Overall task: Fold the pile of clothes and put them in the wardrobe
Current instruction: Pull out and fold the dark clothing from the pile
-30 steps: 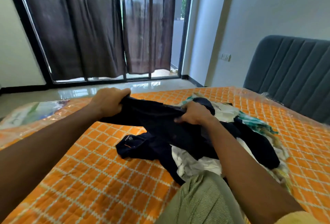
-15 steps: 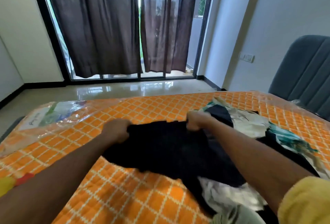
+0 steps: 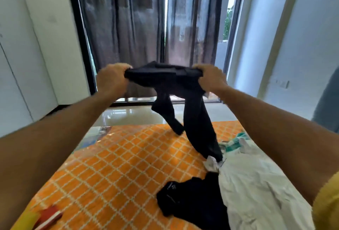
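Both hands' grip (image 3: 111, 80) (image 3: 211, 79) on black garment (image 3: 165, 75) – blurred, fingertips hidden

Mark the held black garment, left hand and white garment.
held black garment (image 3: 162, 74): head view, bunched top edge between the hands.
left hand (image 3: 112, 80): head view, back of the hand.
white garment (image 3: 256, 191): head view, crumpled middle.

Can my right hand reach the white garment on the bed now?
Likely not yet: the right hand grips the raised black garment, though the white garment lies uncovered below it.
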